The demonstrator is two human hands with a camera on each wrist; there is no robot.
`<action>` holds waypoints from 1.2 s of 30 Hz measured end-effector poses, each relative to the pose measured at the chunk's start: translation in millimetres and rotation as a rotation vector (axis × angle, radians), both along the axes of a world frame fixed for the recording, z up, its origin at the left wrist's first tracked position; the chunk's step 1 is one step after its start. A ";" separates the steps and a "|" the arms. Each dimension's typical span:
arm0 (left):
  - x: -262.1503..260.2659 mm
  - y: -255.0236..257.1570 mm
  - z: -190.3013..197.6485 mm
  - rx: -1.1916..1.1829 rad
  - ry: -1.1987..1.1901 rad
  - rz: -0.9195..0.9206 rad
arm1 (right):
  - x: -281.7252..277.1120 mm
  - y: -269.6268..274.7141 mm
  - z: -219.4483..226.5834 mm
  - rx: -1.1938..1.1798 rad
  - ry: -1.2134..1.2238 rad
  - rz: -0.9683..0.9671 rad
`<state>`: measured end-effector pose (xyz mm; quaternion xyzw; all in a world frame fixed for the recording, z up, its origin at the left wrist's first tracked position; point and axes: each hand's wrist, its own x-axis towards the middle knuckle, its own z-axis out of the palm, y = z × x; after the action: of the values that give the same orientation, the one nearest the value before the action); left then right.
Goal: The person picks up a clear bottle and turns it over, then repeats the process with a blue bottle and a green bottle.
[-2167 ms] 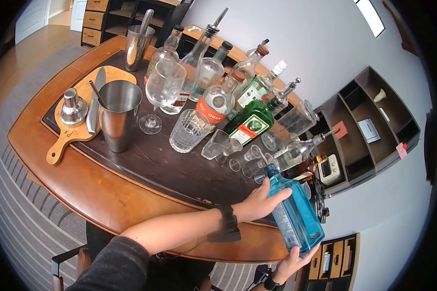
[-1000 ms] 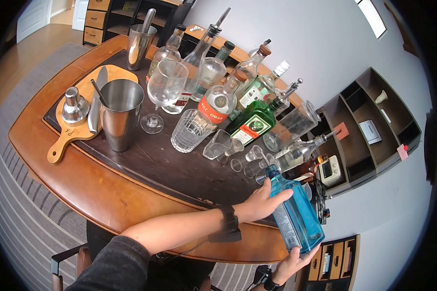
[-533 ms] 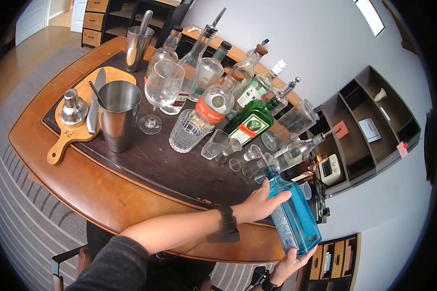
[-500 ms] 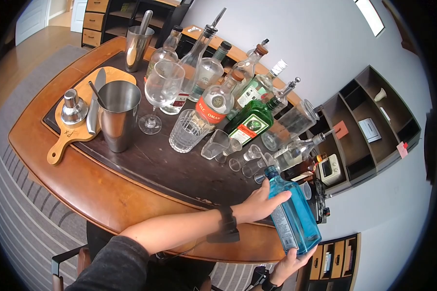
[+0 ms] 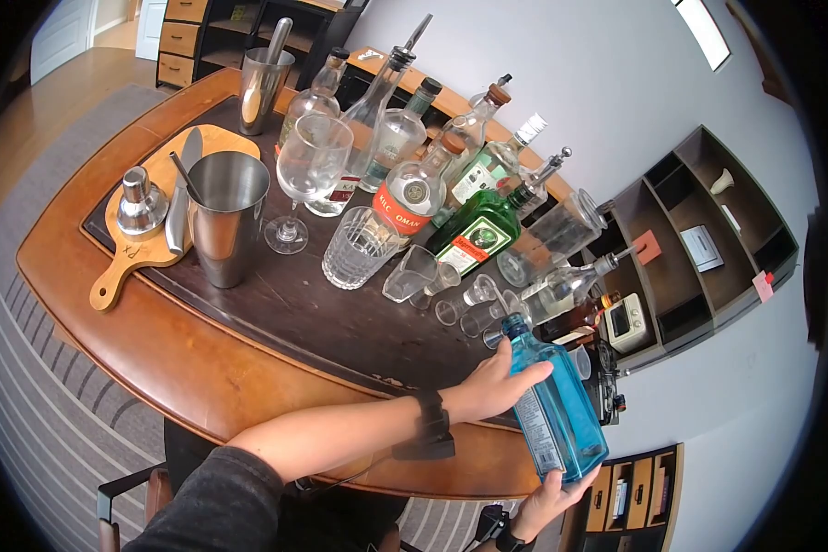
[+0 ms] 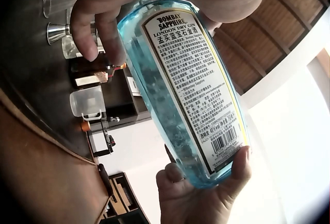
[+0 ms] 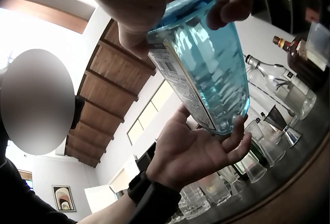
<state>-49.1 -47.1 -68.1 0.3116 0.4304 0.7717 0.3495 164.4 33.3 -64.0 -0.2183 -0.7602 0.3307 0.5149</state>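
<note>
One bottle [image 5: 569, 409] is slanting by the surface's [image 5: 184, 354] edge; fingers [image 5: 530, 375] are gripping it, the left hand [image 5: 489, 386] holding near its neck, the right hand [image 5: 552, 506] pinching its base.

Wears a faded charcoal sleeve [image 5: 213, 501], a black left-wrist strap [image 5: 430, 414] with a boxy black mount [image 5: 425, 448], and a black right-wrist band [image 5: 515, 541] above bare hands [image 5: 492, 388] [image 5: 554, 503].

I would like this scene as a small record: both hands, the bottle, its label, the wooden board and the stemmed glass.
Left hand: holds blue bottle near its neck
Right hand: grips the bottle's base
Bottle pose: tilted
Label: Bombay Sapphire London Dry Gin
Wooden board: bears knife and steel shaker top
Stemmed glass: upright
</note>
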 end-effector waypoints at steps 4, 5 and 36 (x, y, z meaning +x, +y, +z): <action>-0.2 0.9 -0.8 -0.012 0.010 0.000 | -3.4 -3.3 1.7 0.003 -0.015 -0.064; -0.1 0.8 -0.7 -0.010 0.010 0.002 | -3.3 -3.4 1.6 0.003 -0.017 -0.064; -0.3 1.2 -0.7 0.032 -0.017 0.016 | -6.1 -7.5 2.6 0.017 -0.042 -0.067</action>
<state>-49.4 -45.9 -68.8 0.3072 0.4177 0.7837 0.3421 158.3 25.8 -61.4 -0.2459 -0.7660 0.3020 0.5115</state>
